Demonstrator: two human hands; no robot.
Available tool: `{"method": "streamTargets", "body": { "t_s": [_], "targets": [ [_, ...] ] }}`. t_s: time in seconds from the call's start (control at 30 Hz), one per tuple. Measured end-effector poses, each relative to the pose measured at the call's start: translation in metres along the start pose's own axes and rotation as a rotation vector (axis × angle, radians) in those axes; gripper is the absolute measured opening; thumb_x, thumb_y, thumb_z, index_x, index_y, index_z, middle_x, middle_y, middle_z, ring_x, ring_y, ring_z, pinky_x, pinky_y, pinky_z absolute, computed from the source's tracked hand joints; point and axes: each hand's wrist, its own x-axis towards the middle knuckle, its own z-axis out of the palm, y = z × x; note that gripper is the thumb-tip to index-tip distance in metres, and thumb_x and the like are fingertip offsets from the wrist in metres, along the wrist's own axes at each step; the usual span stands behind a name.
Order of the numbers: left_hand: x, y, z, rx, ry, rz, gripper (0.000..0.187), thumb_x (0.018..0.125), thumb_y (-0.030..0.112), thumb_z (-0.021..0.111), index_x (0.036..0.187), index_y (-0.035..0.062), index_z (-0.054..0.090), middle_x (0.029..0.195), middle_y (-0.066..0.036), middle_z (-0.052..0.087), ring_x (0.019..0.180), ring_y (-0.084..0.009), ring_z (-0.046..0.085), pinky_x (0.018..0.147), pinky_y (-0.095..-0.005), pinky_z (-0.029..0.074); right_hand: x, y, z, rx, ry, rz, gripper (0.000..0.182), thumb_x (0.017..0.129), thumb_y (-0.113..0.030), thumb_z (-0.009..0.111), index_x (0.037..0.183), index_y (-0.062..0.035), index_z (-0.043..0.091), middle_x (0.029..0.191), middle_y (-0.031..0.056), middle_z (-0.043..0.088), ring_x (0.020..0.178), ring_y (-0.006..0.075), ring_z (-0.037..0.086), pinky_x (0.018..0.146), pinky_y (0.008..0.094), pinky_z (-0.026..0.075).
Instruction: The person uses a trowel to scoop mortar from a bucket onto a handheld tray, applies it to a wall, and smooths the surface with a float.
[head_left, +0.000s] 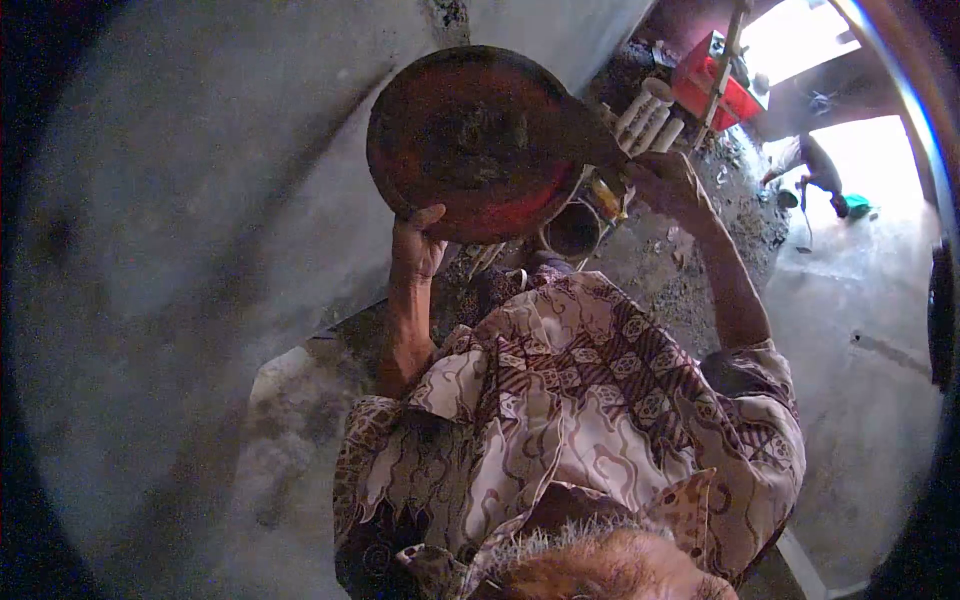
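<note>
A round, shallow red basin (545, 198) is held up in front of my body, with dark, wet-looking material inside. My left hand (418, 243) is closed on its near left rim, thumb over the edge. On the right side, my right hand (672, 188) is closed around the narrow end of a dark, flat, trowel-like tool (585, 137). The tool's wide part lies over the basin; its exact outline blends into the dark contents. Below the basin's right side stands a bucket (573, 230) with a dark inside.
A grey plastered wall (200, 250) runs along the left. Several pale cylinders (645, 122) and a red box (708, 85) are at the back right. Rubble (745, 185) covers part of the floor. Another person (818, 168) bends near a bright doorway, beside something green (857, 204).
</note>
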Motion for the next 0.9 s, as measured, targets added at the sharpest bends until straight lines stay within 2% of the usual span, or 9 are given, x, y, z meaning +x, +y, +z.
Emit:
{"method": "streamTargets", "body": {
  "t_s": [0.07, 0.17, 0.4, 0.43, 0.47, 0.67, 0.73, 0.83, 0.9],
  "targets": [
    [0.000, 0.000, 0.001, 0.030, -0.013, -0.014, 0.052, 0.068, -0.009, 0.059, 0.118, 0.0028, 0.048, 0.112, -0.012, 0.056, 0.100, -0.0305, 0.058, 0.087, -0.0439, 0.051, 0.005, 0.006, -0.004, -0.003, -0.079, 0.122, 0.038, 0.084, -0.040, 0.060, 0.075, -0.0028, 0.063, 0.053, -0.0029, 0.048, 0.049, 0.0069, 0.044, 0.044, 0.0275, 0.036],
    [0.010, 0.002, 0.004, 0.016, -0.070, -0.036, 0.051, 0.068, -0.007, 0.060, 0.117, 0.0029, 0.048, 0.109, -0.012, 0.057, 0.098, -0.0303, 0.059, 0.087, -0.0427, 0.051, 0.025, 0.036, 0.021, 0.146, -0.147, -0.058, 0.038, 0.084, -0.039, 0.059, 0.080, -0.0019, 0.065, 0.055, 0.0008, 0.052, 0.052, 0.0074, 0.047, 0.047, 0.0299, 0.040],
    [0.022, -0.022, -0.014, -0.052, -0.061, -0.083, 0.053, 0.070, -0.008, 0.058, 0.120, 0.0045, 0.047, 0.111, -0.011, 0.056, 0.100, -0.0285, 0.058, 0.084, -0.0394, 0.053, 0.010, 0.010, 0.030, 0.135, 0.112, 0.054, 0.041, 0.083, -0.037, 0.060, 0.070, 0.0015, 0.059, 0.056, 0.0075, 0.054, 0.052, 0.0116, 0.047, 0.051, 0.0312, 0.042],
    [0.019, -0.016, -0.010, -0.043, -0.072, -0.109, 0.054, 0.070, -0.008, 0.058, 0.122, 0.0048, 0.045, 0.113, -0.011, 0.054, 0.100, -0.0278, 0.058, 0.084, -0.0389, 0.053, 0.011, 0.017, 0.031, 0.093, 0.108, -0.002, 0.033, 0.088, -0.033, 0.056, 0.091, -0.0007, 0.065, 0.062, 0.0022, 0.055, 0.057, 0.0074, 0.048, 0.051, 0.0275, 0.042],
    [0.014, -0.014, -0.004, -0.029, -0.083, -0.102, 0.054, 0.070, -0.008, 0.058, 0.122, 0.0048, 0.045, 0.113, -0.011, 0.054, 0.100, -0.0278, 0.058, 0.084, -0.0389, 0.053, 0.012, 0.020, 0.031, 0.102, 0.121, -0.012, 0.033, 0.088, -0.033, 0.056, 0.091, -0.0007, 0.065, 0.062, 0.0022, 0.055, 0.057, 0.0074, 0.048, 0.051, 0.0275, 0.042],
    [-0.029, -0.010, 0.064, 0.165, -0.029, -0.014, 0.009, 0.074, 0.002, 0.058, 0.079, 0.0059, 0.052, 0.070, -0.001, 0.049, 0.060, -0.0180, 0.052, 0.058, -0.0314, 0.052, 0.015, -0.059, -0.019, 0.637, 0.243, 0.094, 0.035, 0.088, -0.031, 0.055, 0.098, 0.0021, 0.062, 0.072, 0.0010, 0.057, 0.062, 0.0068, 0.048, 0.052, 0.0232, 0.040],
    [-0.044, -0.009, 0.068, 0.124, 0.198, -0.046, 0.011, 0.074, 0.003, 0.060, 0.068, 0.0088, 0.052, 0.060, 0.001, 0.049, 0.053, -0.0160, 0.052, 0.051, -0.0301, 0.050, 0.036, -0.060, -0.028, 0.571, 0.363, -0.007, 0.032, 0.088, -0.028, 0.055, 0.098, 0.0025, 0.060, 0.074, 0.0034, 0.057, 0.063, 0.0074, 0.050, 0.053, 0.0242, 0.042],
    [-0.051, 0.007, 0.043, 0.183, -0.183, -0.115, 0.016, 0.072, -0.003, 0.059, 0.085, 0.0066, 0.055, 0.074, -0.005, 0.059, 0.067, -0.0184, 0.062, 0.063, -0.0347, 0.054, 0.064, -0.080, -0.036, 0.482, 0.751, 0.013, 0.028, 0.088, -0.020, 0.055, 0.105, 0.0010, 0.053, 0.075, 0.0047, 0.058, 0.063, 0.0105, 0.055, 0.055, 0.0270, 0.046],
    [-0.065, 0.006, 0.048, 0.223, -0.029, -0.104, 0.013, 0.072, -0.001, 0.060, 0.082, 0.0063, 0.055, 0.072, -0.004, 0.058, 0.063, -0.0174, 0.061, 0.060, -0.0340, 0.053, 0.084, -0.093, -0.029, 0.598, 0.900, 0.011, 0.028, 0.088, -0.021, 0.055, 0.105, 0.0004, 0.051, 0.076, 0.0053, 0.058, 0.064, 0.0113, 0.056, 0.055, 0.0275, 0.046]
  ]
}}
